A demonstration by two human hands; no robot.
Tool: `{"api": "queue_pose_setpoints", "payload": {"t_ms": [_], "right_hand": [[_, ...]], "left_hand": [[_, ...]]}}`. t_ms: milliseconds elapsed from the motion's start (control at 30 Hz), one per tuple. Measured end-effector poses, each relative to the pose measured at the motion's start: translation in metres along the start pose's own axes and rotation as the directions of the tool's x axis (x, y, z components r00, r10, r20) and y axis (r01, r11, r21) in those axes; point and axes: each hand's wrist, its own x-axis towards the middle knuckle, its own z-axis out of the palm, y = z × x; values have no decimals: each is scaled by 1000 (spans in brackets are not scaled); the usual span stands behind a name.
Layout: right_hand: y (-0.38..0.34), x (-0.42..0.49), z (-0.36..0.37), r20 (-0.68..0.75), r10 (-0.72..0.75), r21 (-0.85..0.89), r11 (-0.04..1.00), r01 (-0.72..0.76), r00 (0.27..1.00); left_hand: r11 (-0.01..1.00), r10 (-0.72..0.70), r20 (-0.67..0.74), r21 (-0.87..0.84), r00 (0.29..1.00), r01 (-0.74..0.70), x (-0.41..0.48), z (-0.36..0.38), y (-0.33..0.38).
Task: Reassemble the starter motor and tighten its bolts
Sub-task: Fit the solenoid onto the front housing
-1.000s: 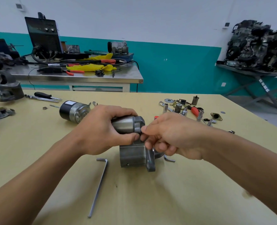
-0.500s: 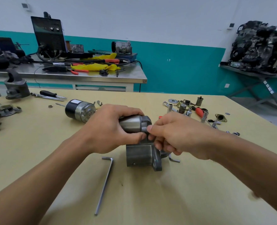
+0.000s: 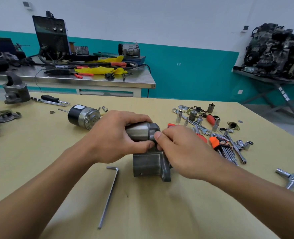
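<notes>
The grey starter motor housing (image 3: pixel 148 163) stands on the yellow table (image 3: pixel 39 152) in the middle of the view. On top of it lies a steel solenoid cylinder (image 3: pixel 139 131). My left hand (image 3: pixel 115 137) grips that cylinder from the left. My right hand (image 3: pixel 179 149) pinches something small at the cylinder's right end cap; the fingers hide what it is. The black-and-silver motor body (image 3: pixel 83 116) lies apart at the back left. A long hex key (image 3: pixel 109 195) rests in front of the housing.
Sockets, spanners and an orange hex key set (image 3: pixel 220 144) are scattered to the right. A ratchet head (image 3: pixel 291 178) lies at the far right. Metal castings (image 3: pixel 15 90) and a screwdriver (image 3: pixel 53 99) sit at the back left. Behind stands a steel bench (image 3: pixel 91 80) with a welder.
Both hands stay on the solenoid and housing. The head camera has shifted, so the orange hex key set and the ratchet at the right have come into view.
</notes>
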Motion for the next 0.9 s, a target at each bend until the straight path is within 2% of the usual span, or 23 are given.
{"api": "queue_pose_setpoints", "payload": {"t_ms": [200,333,467,633,733,900], "right_hand": [[3,-1,6,-149,-80,-42,996,75,986],[21,7,-12,-276,-66,63,994,86,959],[48,10,-26,-292,-10,237,968,83,956],[73,4,-31,-283,16,239,969,54,959],[80,7,-29,-278,47,251,968,25,959],[92,16,-31,-252,56,164,986,-15,966]], "left_hand": [[998,46,-29,46,999,-45,-1,0,1],[991,116,-5,67,993,-115,-2,-4,-2],[965,243,-50,117,969,-236,-10,-6,-7],[900,401,-119,235,908,-366,-23,-3,-15],[893,414,-127,246,901,-376,-27,-6,-19],[920,360,-180,231,915,-317,-30,-8,-24]]}}
